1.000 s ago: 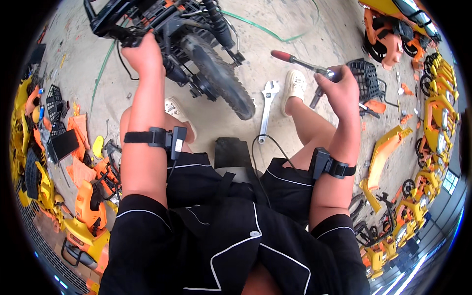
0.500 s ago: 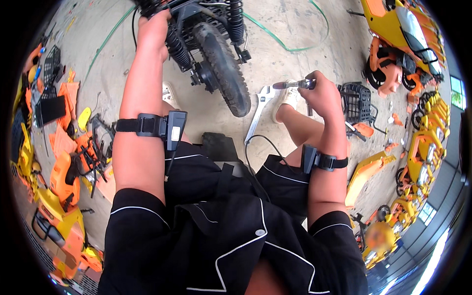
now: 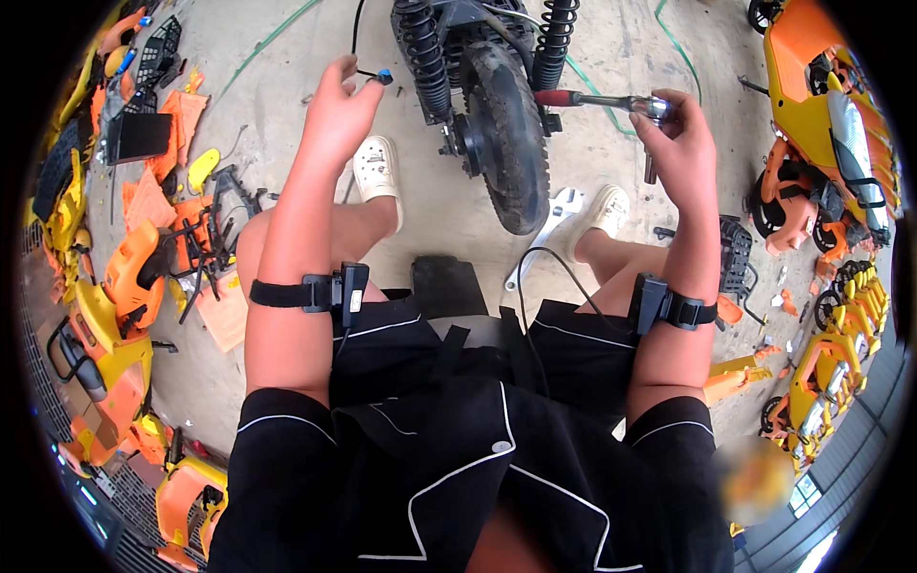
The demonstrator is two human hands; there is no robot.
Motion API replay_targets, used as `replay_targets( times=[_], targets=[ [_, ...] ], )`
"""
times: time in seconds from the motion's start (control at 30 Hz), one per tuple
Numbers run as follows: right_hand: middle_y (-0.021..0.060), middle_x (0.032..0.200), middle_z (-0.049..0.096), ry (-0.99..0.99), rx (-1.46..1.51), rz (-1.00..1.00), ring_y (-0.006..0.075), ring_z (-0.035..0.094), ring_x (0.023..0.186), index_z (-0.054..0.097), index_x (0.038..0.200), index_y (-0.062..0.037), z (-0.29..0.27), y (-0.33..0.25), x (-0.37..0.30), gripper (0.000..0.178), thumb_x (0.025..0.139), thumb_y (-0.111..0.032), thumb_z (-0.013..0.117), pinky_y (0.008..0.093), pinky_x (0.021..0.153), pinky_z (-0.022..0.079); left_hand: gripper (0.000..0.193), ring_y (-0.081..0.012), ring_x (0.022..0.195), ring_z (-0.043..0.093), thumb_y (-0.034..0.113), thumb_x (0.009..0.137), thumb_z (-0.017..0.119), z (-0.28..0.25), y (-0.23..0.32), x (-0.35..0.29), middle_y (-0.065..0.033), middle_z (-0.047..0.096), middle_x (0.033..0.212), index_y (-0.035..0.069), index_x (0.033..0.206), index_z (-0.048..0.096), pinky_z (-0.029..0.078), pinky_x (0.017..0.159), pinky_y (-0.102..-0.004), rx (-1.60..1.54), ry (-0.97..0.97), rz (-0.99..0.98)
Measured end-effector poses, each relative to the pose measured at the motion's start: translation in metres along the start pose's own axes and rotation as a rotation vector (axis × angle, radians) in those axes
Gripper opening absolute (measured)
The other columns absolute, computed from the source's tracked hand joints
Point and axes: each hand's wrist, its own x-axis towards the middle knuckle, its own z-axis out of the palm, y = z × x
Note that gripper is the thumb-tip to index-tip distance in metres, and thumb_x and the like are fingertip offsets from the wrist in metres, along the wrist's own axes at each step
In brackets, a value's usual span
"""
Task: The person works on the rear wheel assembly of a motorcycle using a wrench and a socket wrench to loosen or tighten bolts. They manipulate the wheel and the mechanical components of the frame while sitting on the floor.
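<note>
Largest in my remote view is the concrete floor (image 3: pixel 287 95), on which all else rests. Along its right side stand yellow-and-orange vehicles (image 3: pixel 802 57), and along its left lie loose body panels (image 3: pixel 134 277) of the same colours. Ahead of me, the dark vehicle frame (image 3: pixel 420 57), partly cut off by the upper edge, carries coil springs on either side of its knobbly black tyre (image 3: pixel 516 162). On the floor between this tyre and the right shoe (image 3: pixel 604 210) lies a silver adjustable wrench (image 3: pixel 535 250). A red-handled ratchet (image 3: pixel 602 101) extends leftward from my right hand (image 3: pixel 680 143), whose grip is closed about its metal head; its handle end appears beside the tyre, contact being indeterminable. My left hand (image 3: pixel 342 107), fingers bent, is raised left of the frame. A thin black cable (image 3: pixel 357 33) descends to its fingertips, and a small black-and-blue plug (image 3: pixel 385 76) shows at the thumb; whether this grip is closed on either, I cannot tell.
</note>
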Motion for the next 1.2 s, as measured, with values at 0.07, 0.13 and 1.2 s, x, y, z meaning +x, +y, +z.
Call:
replay_targets(
  times=[0.07,0.13,1.2],
  targets=[
    [0.0015,0.081,0.063,0.005,0.034,0.000,0.0070,0.054,0.066,0.062,0.117,-0.0011,0.012,-0.014,0.000,0.039,0.085,-0.016,0.078,0.0253,0.059,0.048,0.067,-0.0308,0.125,0.057,0.026,0.085,0.064,-0.011,-0.024,0.003,-0.0193,0.054,0.142,0.000,0.144,0.046,0.050,0.098,-0.0393,0.021,0.022,-0.005],
    [0.0038,0.080,0.062,-0.071,0.002,0.084,0.0092,0.056,0.061,0.062,0.119,-0.0015,0.014,-0.029,-0.002,0.039,0.084,-0.014,0.074,0.0279,0.054,0.048,0.065,-0.0294,0.119,0.061,0.024,0.085,0.064,-0.017,-0.035,0.002,-0.0193,0.056,0.141,0.000,0.143,0.047,0.053,0.092,-0.0379,0.033,0.017,-0.030],
    [0.0122,0.075,0.069,-0.039,0.054,0.727,0.0162,0.068,0.062,0.059,0.116,0.0059,-0.003,0.070,-0.152,0.041,0.081,-0.012,0.070,0.0296,0.055,0.052,0.030,-0.0103,0.092,0.057,0.003,0.094,0.059,0.146,0.128,-0.029,-0.0076,0.062,0.107,0.001,0.125,0.057,0.050,0.081,-0.0266,-0.481,-0.103,0.656]
  ],
)
